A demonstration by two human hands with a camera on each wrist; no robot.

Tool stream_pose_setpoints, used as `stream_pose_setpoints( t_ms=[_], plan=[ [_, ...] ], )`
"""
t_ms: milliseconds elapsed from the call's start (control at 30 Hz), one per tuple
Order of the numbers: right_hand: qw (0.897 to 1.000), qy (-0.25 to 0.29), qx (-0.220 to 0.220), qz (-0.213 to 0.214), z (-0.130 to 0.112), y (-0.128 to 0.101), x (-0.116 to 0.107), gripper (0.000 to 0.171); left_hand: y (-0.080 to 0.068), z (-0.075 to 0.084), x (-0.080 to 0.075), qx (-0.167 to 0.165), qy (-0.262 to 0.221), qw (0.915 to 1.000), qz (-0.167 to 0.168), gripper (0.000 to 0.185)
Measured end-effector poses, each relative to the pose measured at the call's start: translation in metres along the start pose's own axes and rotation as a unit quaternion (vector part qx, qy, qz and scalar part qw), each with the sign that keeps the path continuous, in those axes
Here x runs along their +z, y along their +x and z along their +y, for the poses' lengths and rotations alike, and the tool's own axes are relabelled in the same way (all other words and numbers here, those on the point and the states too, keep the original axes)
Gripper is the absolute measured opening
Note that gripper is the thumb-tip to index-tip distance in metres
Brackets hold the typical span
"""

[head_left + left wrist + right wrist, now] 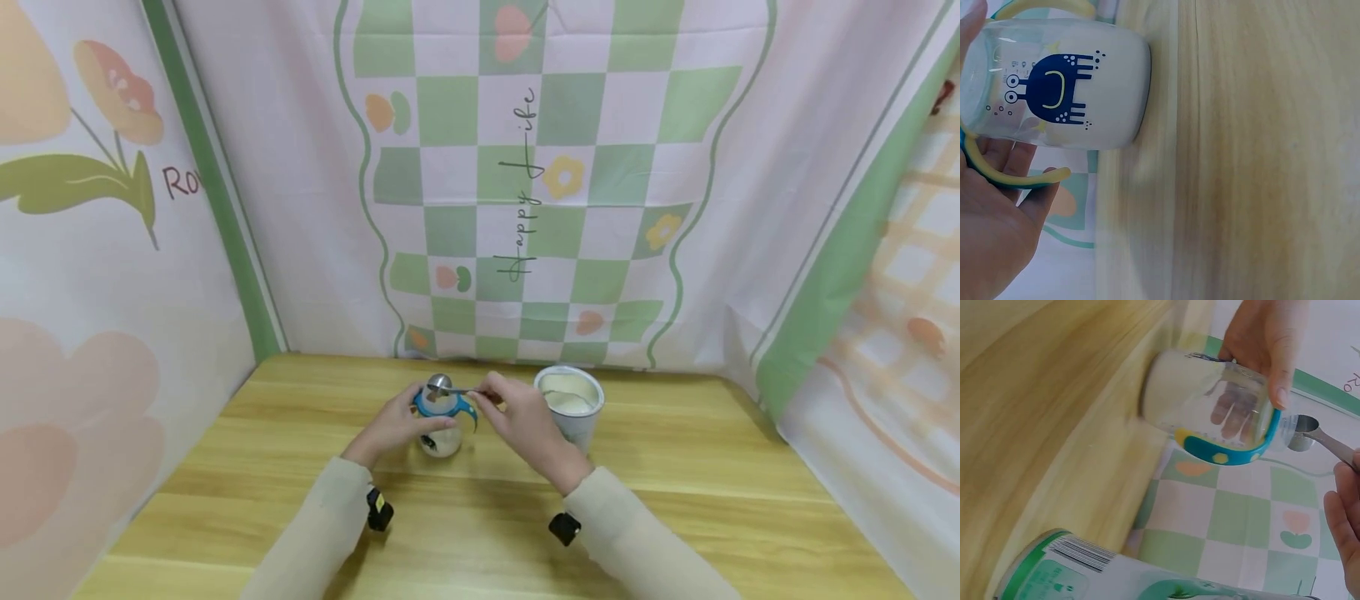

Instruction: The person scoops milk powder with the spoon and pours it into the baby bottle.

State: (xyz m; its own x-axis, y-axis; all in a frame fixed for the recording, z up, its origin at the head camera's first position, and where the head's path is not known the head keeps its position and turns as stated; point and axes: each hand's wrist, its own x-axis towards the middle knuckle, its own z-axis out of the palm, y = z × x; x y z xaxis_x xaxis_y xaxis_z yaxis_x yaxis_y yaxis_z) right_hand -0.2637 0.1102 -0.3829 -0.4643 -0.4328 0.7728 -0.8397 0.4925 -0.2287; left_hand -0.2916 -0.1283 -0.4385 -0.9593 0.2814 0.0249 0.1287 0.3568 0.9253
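A clear baby bottle [441, 442] with a blue handled collar [437, 406] stands on the table, whitish contents in its lower part. Its side bears a dark blue cartoon creature [1054, 87]. My left hand [390, 427] grips the bottle around the collar and upper part, thumb at the front. My right hand [521, 421] pinches the handle of a metal measuring spoon [1302, 434]. The spoon's bowl is tipped sideways at the bottle's open mouth. Just right of my right hand is a tall can [577, 429] holding pale powder [567, 402].
The wooden table [675, 517] extends on both sides of my arms. Behind it hangs a checked, printed cloth [555, 233], with more cloth at the left and right. The can's barcoded side [1085, 553] shows in the right wrist view.
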Motion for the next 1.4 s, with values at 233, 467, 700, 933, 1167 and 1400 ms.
stream_pose_setpoints(
  t_ms=[233, 467, 700, 933, 1167, 1400],
  plan=[
    [0.996, 0.052, 0.069, 0.009, 0.0, 0.006, -0.009, 0.005, 0.0, 0.001, 0.0, -0.002, 0.012, 0.9999, 0.004, 0.076],
    [0.984, 0.091, 0.151, 0.01, 0.002, 0.008, -0.019, 0.006, -0.001, 0.002, 0.001, -0.002, 0.016, 0.9999, 0.005, 0.086],
    [0.95, 0.164, 0.265, -0.004, -0.001, 0.011, -0.032, 0.016, -0.003, 0.007, 0.001, 0.005, 0.019, 0.9998, 0.001, 0.08],
    [0.922, 0.213, 0.324, -0.011, 0.002, 0.011, -0.041, 0.025, -0.003, 0.009, 0.0, 0.004, 0.033, 0.9995, 0.0, 0.081],
    [0.913, 0.221, 0.341, -0.006, 0.006, 0.011, -0.05, 0.027, -0.003, 0.011, -0.001, -0.003, 0.048, 0.9989, 0.002, 0.087],
    [0.914, 0.213, 0.346, -0.004, 0.008, 0.009, -0.059, 0.028, -0.002, 0.014, -0.003, 0.011, 0.057, 0.9983, -0.003, 0.073]
  ],
)
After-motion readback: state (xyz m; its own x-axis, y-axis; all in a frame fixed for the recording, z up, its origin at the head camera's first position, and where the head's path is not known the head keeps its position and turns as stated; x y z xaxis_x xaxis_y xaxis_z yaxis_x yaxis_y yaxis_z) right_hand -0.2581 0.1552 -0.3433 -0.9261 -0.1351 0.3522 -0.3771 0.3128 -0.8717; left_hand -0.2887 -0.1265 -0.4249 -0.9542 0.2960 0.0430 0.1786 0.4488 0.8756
